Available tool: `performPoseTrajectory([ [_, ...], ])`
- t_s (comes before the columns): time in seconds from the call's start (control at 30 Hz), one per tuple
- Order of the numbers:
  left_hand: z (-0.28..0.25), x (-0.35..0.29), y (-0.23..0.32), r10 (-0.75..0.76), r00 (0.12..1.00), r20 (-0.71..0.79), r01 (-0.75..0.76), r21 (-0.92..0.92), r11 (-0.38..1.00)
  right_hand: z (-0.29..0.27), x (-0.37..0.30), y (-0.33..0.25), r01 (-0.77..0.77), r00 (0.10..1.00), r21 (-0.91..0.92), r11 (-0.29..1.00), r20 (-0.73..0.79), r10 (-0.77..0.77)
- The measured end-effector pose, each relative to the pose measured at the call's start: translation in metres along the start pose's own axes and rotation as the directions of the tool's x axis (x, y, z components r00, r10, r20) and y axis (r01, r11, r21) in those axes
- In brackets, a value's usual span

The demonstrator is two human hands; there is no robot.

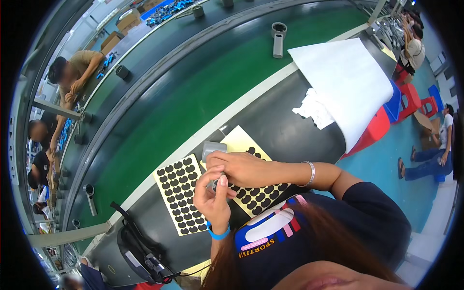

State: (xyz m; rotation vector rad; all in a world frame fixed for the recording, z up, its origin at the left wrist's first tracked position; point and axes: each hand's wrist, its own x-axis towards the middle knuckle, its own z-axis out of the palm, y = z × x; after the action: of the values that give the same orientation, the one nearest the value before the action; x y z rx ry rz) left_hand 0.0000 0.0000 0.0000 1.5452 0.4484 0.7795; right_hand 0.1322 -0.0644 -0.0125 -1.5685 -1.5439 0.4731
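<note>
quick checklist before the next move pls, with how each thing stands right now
1. Left spotted sheet in view: ok, most of its rows of black spots show.
2. Right spotted sheet uncovered: not ok, the right hand and forearm block part of it from view.
3. Hands close together: ok, the left hand is right by the right hand.
4. Something held between the fingers: cannot tell, they hide it.
5. Grey part held or resting: cannot tell, the right hand partly hides it.
6. White sheet away from the hands: ok, it lies apart, farther right.
</note>
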Motion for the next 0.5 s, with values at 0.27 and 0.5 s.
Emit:
performPoseTrajectory([
  [0.27,-0.003,0.000,-0.013,0.013,0.995,-0.097,-0.028,-0.150,0.988,-0.005,0.013,0.011,0.147,0.984,-0.136,0.980,-0.077,-0.158],
  [0.5,-0.004,0.003,-0.028,-0.073,0.984,-0.161,0.058,-0.094,0.994,-0.070,0.089,0.143,0.194,0.941,-0.784,0.590,-0.021,-0.337],
])
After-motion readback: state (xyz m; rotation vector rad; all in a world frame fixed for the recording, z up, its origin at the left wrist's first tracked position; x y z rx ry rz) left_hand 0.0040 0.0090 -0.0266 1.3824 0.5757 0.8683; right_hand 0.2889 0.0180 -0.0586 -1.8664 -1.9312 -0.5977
